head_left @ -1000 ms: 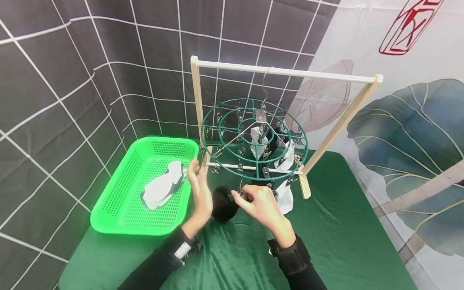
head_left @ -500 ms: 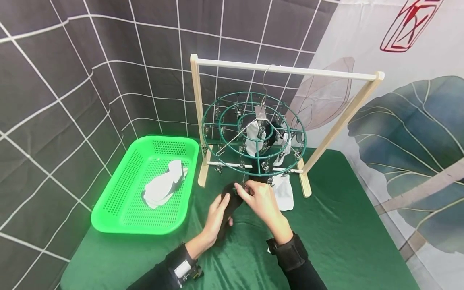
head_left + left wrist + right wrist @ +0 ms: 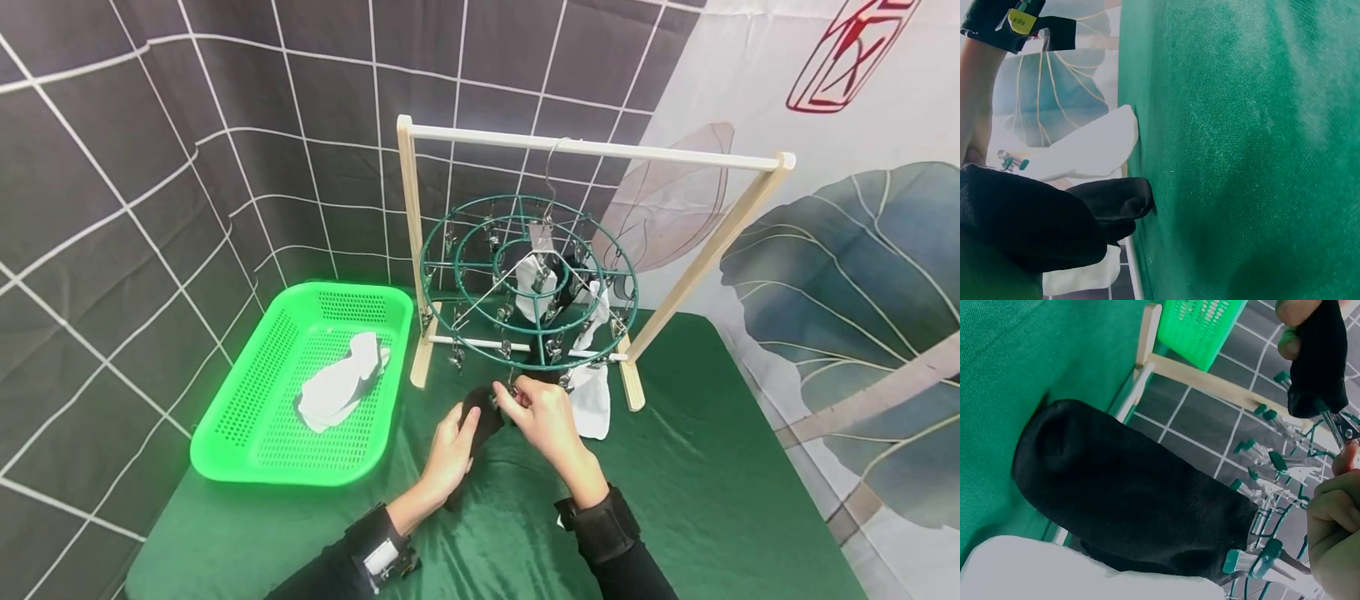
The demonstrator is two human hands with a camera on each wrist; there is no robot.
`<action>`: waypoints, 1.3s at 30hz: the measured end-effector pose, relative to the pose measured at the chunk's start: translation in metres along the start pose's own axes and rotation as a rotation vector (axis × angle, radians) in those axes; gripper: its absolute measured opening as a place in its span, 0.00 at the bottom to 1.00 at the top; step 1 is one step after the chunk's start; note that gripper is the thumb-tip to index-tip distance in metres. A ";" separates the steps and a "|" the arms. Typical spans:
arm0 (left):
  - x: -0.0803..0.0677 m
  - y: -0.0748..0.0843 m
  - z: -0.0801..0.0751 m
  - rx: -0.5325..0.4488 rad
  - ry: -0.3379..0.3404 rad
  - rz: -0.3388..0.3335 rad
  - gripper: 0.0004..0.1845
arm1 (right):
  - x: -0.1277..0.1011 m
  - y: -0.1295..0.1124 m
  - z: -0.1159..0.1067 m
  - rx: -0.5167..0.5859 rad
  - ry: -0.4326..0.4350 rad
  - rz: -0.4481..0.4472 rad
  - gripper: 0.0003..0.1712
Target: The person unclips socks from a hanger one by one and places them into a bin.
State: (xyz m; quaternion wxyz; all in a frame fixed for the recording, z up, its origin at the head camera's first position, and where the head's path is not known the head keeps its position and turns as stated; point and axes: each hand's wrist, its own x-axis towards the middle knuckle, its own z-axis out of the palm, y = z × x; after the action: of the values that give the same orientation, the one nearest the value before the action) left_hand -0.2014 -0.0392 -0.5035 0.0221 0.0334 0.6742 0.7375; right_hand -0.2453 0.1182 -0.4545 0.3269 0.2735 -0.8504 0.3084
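We note the left hand (image 3: 447, 447) gripping a black fabric sock (image 3: 480, 421); the right hand (image 3: 542, 417) pinches a metal clip (image 3: 504, 392) beneath the round green wire hanger (image 3: 528, 282).

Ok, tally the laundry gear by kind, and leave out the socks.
green basket: 1
wooden rack: 1
round clip hanger: 1
Total: 3

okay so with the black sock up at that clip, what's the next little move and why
Probably ease the right hand off the clip so it shuts on the black sock. The left hand holds the sock's edge up to the clip on the round green hanger, and the sock does not look to be hanging yet.
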 end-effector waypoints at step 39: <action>0.058 0.095 -0.117 1.109 -0.150 0.192 0.17 | -0.004 0.011 -0.016 0.093 0.069 -0.029 0.23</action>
State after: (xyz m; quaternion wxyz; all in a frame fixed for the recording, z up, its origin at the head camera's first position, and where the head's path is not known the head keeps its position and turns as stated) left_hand -0.2673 -0.1590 -0.4183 -0.0182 0.1535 0.9512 0.2672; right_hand -0.2442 0.1377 -0.4516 0.3474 0.2898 -0.8195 0.3519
